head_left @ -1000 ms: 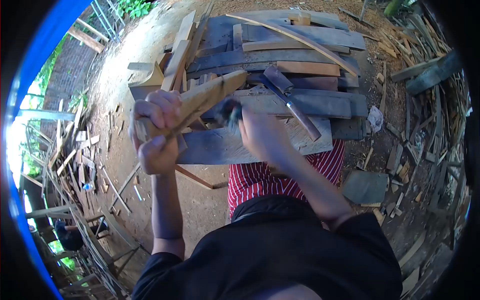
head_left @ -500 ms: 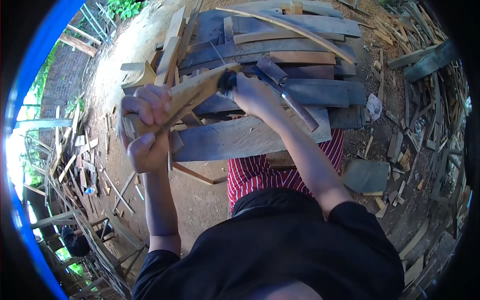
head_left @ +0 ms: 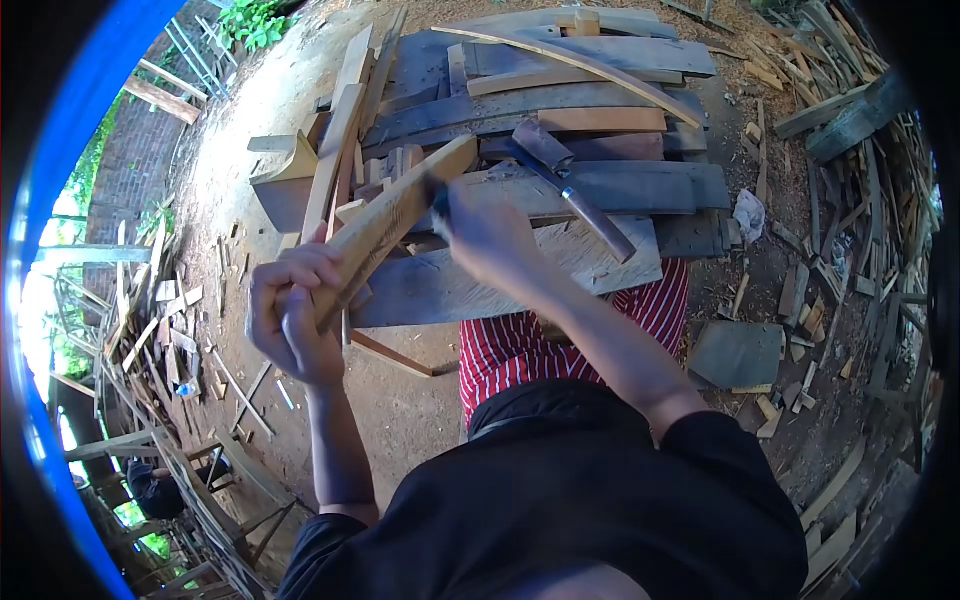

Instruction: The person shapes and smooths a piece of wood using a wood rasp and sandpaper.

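Observation:
My left hand (head_left: 297,312) is wrapped round the near end of a long, pale wooden piece (head_left: 395,215), which is tilted up and away to the right. Dark marks show along its side. Blurred by motion, my right hand (head_left: 490,240) is closed on a small dark tool (head_left: 438,200) that overlaps the wood's side in this view; its kind does not show. Beyond that hand lies a chisel (head_left: 598,225) with a brown handle and a bright metal collar, against a dark wood block (head_left: 543,146).
Stacked planks (head_left: 640,185) form a work surface before my knees, with a wide board (head_left: 450,285) nearest me. A curved strip (head_left: 590,65) lies across the back. Scrap wood covers the ground on both sides. At far left, a person (head_left: 155,490) is partly visible.
The wooden piece and my left hand have come lower and nearer to me. My right hand has shifted left and down along the wood with the dark tool.

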{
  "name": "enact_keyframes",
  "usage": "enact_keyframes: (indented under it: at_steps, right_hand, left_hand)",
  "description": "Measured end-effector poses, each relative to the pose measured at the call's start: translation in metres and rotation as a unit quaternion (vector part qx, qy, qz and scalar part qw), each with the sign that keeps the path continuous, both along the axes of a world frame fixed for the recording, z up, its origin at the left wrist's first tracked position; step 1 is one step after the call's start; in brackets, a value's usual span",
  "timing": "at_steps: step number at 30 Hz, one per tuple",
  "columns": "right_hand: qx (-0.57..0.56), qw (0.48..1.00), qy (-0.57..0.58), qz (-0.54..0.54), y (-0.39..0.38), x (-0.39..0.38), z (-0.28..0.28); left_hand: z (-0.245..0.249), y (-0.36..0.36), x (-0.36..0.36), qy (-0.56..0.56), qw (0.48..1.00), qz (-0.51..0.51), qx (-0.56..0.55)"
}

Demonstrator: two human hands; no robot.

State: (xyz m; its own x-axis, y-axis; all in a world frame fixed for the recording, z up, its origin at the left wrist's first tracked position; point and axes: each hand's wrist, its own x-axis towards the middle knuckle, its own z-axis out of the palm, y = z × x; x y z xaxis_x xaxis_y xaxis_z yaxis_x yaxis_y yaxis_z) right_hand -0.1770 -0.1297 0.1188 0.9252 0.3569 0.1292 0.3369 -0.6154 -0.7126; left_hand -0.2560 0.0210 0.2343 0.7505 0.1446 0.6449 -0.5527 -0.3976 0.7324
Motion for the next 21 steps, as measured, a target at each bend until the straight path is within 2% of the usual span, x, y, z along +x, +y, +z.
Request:
enact_keyframes:
  at_steps: [1, 3, 5, 7, 8, 11, 14, 15, 17, 19, 20, 21]
  right_hand:
    - [-0.002, 1.0, 0.002, -0.001, -0.006, -0.014, 0.018]
    - [-0.067, 0.989, 0.109, 0.079, -0.018, -0.029, 0.05]
    - [-0.043, 0.993, 0.095, 0.055, -0.012, -0.008, 0.031]
    - [-0.036, 0.999, -0.003, -0.015, 0.001, 0.029, -0.005]
    - [-0.033, 0.999, -0.035, -0.023, 0.005, 0.041, -0.019]
    - [-0.048, 0.999, 0.0, 0.009, 0.001, 0.024, -0.007]
    - [-0.068, 0.997, -0.007, 0.021, -0.008, -0.028, 0.018]
    - [-0.07, 0.997, 0.001, 0.025, -0.008, -0.024, 0.013]
    - [0.026, 0.998, 0.046, -0.019, -0.006, 0.005, -0.005]
    - [0.006, 0.997, 0.065, -0.028, 0.005, 0.036, -0.027]
    - [-0.002, 0.998, 0.063, -0.021, 0.009, 0.041, -0.033]
    - [-0.01, 0.998, 0.06, -0.015, 0.011, 0.046, -0.034]
  left_hand:
    - [0.002, 0.002, 0.0, 0.002, 1.0, -0.001, -0.002]
    - [0.004, 0.007, -0.003, 0.038, 0.999, -0.023, 0.022]
    - [0.004, 0.008, -0.001, 0.017, 1.0, -0.006, 0.02]
    - [0.007, 0.007, -0.005, 0.054, 0.996, -0.034, 0.066]
    - [0.006, 0.005, -0.009, 0.077, 0.995, 0.001, 0.06]
    - [0.006, 0.019, -0.011, 0.121, 0.99, 0.013, 0.069]
    - [0.003, 0.024, -0.013, 0.1, 0.992, -0.037, 0.068]
    - [0.001, 0.025, -0.017, 0.094, 0.991, -0.059, 0.076]
    - [0.001, 0.022, -0.02, 0.098, 0.993, -0.038, 0.055]
    - [0.0, 0.026, -0.022, 0.098, 0.989, -0.082, 0.08]
    - [-0.003, 0.023, -0.024, 0.109, 0.99, -0.031, 0.078]
    - [-0.004, 0.028, -0.025, 0.106, 0.99, -0.033, 0.082]
